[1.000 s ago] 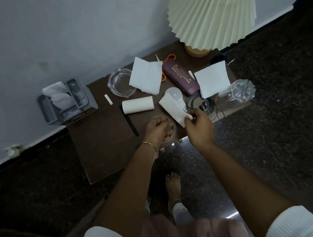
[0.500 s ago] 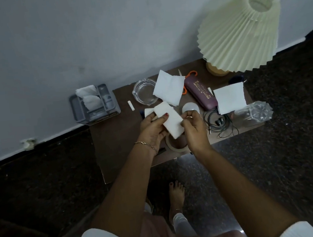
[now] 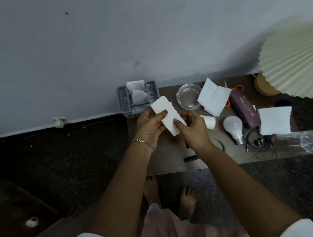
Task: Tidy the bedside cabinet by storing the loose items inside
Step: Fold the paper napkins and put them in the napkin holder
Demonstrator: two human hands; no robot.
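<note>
A folded white tissue [image 3: 164,113] is held above the left part of the brown bedside cabinet top [image 3: 167,155]. My left hand [image 3: 149,126] grips its upper half with the thumb on top. My right hand [image 3: 193,130] pinches its lower end. On the cabinet lie a glass ashtray [image 3: 188,96], two more white tissues [image 3: 214,96] [image 3: 274,120], a purple case [image 3: 244,112], a white bulb [image 3: 233,126], a small white roll [image 3: 209,121], black earphones [image 3: 258,142] and a clear plastic bottle [image 3: 307,142].
A grey tissue holder [image 3: 124,100] stands against the wall, left of the cabinet. A pleated cream lamp shade [image 3: 296,61] overhangs the right end. A black pen [image 3: 189,158] lies near the front edge. My bare feet [image 3: 186,194] stand on the dark floor below.
Both hands have lifted the tissue off the bulb and moved it left, now folded into a narrow strip. The camera view has shifted left, so the cabinet sits further right.
</note>
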